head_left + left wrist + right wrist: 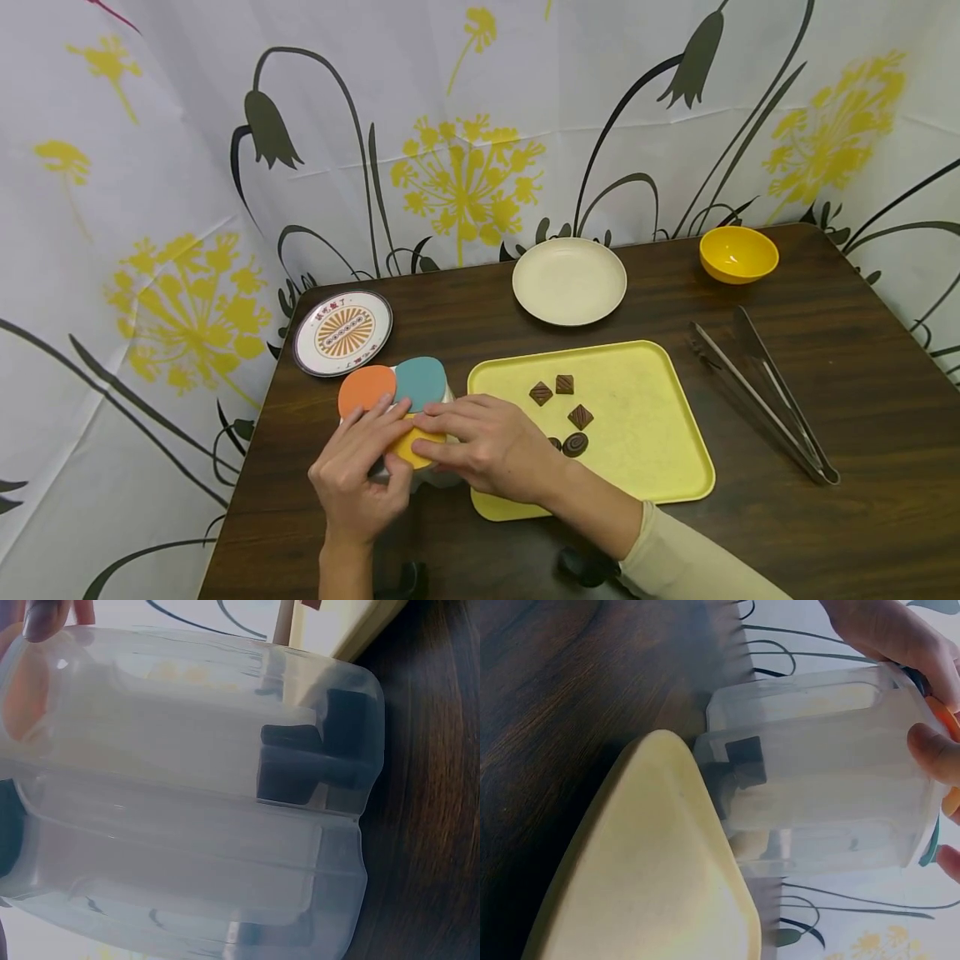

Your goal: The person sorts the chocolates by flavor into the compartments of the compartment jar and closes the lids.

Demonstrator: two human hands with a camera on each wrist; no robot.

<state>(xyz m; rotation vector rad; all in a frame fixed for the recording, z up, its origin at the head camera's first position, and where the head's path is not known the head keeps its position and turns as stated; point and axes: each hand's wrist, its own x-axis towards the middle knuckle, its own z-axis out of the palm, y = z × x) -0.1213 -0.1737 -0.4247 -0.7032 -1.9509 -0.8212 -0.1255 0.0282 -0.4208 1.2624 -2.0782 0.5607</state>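
A clear plastic container [172, 780] stands on the table with coloured lids on top. Its orange lid [366, 390] and teal lid [420, 382] lie flat at the back, and a yellow lid [408, 446] is at the front right. My left hand [356, 475] spreads its fingers over the left of the lids, thumb at the front edge. From the right, my right hand [495, 442] rests extended fingers and thumb on the yellow lid, meeting the left fingertips. Dark squarish pieces [746, 761] show through the container's lower wall.
Right beside the container lies a yellow tray [645, 450] bearing several chocolates [575, 444]. Metal tongs [776, 400] are to its right. A cream plate [570, 282], a yellow bowl [738, 254] and a patterned plate [343, 333] stand along the back.
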